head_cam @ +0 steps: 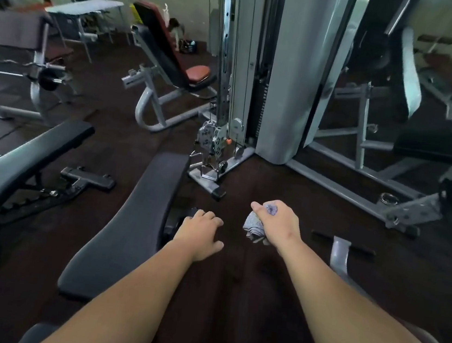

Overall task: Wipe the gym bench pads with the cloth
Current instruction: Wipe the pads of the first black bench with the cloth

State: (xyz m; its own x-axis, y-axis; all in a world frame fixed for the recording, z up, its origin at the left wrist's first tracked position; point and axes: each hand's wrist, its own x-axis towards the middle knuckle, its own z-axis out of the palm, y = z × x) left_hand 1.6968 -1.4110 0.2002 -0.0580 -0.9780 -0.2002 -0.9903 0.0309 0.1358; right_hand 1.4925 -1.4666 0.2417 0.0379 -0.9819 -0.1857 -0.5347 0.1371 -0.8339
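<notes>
Your right hand (275, 223) is fisted round the bunched grey cloth (254, 227), held over the floor (247, 288), right of the black bench pad (132, 231). Left hand (200, 233): fingers loosely curled, holding nothing, just beside the pad's edge.

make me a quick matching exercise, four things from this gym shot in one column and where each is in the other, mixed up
Things:
1. cloth
2. left hand
3. red-seated bench
4. black bench pad

Places:
A. far back, by the cable machine
B. bunched in the right hand
C. just left of the left hand
D. beside the pad's right edge

Pairs: 1-B, 2-D, 3-A, 4-C
</notes>
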